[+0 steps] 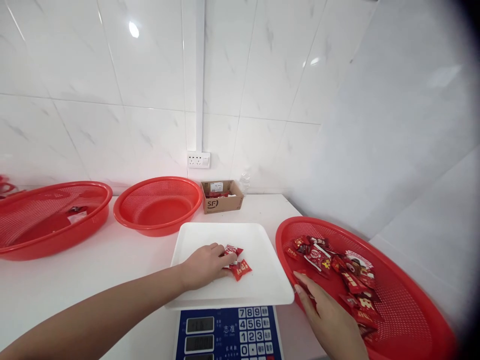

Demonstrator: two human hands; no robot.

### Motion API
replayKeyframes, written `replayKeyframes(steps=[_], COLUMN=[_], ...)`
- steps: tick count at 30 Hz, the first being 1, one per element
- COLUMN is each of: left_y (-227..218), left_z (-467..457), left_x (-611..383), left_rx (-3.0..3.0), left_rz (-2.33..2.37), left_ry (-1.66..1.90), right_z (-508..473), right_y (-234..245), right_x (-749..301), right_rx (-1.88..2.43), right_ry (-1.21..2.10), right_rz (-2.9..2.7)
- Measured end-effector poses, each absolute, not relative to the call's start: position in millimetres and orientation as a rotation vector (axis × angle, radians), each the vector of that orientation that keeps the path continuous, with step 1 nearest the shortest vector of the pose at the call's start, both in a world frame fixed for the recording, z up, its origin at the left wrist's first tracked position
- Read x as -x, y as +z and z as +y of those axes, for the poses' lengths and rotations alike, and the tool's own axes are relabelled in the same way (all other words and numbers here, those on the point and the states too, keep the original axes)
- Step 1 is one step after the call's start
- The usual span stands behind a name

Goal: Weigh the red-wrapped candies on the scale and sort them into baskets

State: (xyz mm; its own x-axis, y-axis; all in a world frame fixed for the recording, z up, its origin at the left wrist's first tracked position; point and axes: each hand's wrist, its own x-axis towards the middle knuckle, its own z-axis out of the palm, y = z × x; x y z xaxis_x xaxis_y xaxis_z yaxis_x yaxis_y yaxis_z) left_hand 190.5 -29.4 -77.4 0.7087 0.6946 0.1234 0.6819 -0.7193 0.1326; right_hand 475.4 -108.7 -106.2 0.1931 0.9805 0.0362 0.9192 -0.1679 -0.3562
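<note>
A white tray sits on a blue electronic scale near the table's front. Two or three red candy packets lie on the tray. My left hand rests on the tray with its fingers curled over those packets, touching them. My right hand lies flat and open inside the red mesh basket on the right, its fingertips near the basket's left rim. Several red candy packets are piled in that basket just beyond the fingers.
An empty red mesh basket stands behind the tray, and a larger red basket with a scrap in it sits at the far left. A small cardboard box stands against the tiled wall under a socket.
</note>
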Motion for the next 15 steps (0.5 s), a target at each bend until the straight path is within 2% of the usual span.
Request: replayKeyframes(steps=[8, 15], left_y=[-62, -13], left_z=[-25, 16], left_x=[-176, -117], left_rx=[-2.738, -2.554], left_rz=[1.243, 1.673], left_ry=[0.542, 0.895], right_z=[-110, -109], right_y=[-106, -107], right_x=[-477, -477], right_rx=[2.135, 2.137], right_ry=[0.23, 0.212], right_rz=[-1.814, -1.83])
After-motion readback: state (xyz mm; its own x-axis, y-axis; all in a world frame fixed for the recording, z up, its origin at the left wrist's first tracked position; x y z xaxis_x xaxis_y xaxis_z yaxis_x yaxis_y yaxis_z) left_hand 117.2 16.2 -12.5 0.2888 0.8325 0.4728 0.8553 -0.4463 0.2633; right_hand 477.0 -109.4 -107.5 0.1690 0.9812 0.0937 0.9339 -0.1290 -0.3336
